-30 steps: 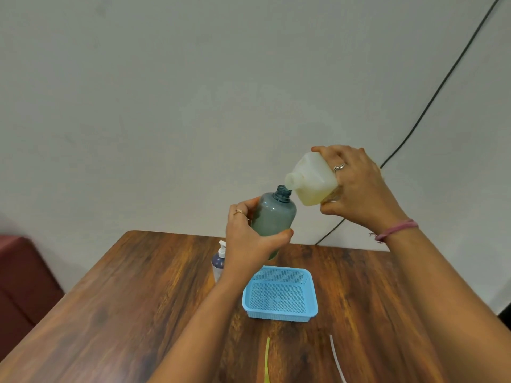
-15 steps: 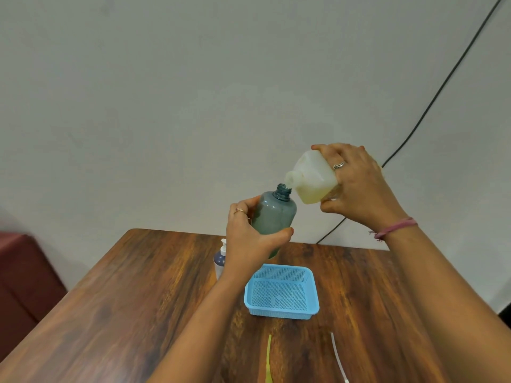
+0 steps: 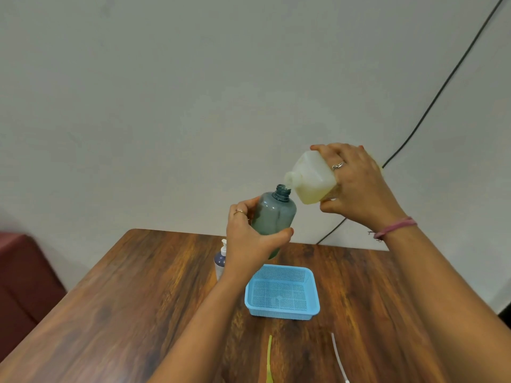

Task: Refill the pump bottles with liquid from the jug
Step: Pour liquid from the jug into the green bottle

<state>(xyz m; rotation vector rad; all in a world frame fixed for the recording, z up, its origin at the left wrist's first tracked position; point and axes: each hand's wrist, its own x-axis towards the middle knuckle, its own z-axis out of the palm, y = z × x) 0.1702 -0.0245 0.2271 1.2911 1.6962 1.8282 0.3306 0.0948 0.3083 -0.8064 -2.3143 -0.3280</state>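
Since the earlier frames the jug has been lowered a little, so that its spout now sits just above and beside the open neck of the grey-green bottle; before, a clearer gap was seen between them. The jug is tipped spout-down to the left and is gripped by the right hand, the fingers being wrapped over its top and the thumb under it; yellowish liquid is pooled in its lower side. The bottle is held uncapped, tilted slightly right, above the surface, with the grip of the left hand clamped round its lower body. Whether liquid is passing into the neck cannot be told. On the surface below, a blue mesh basket is seen, and just left of it a second pump bottle is partly hidden behind the left wrist. Nearer the camera, a yellow-green tube and a white tube are laid.
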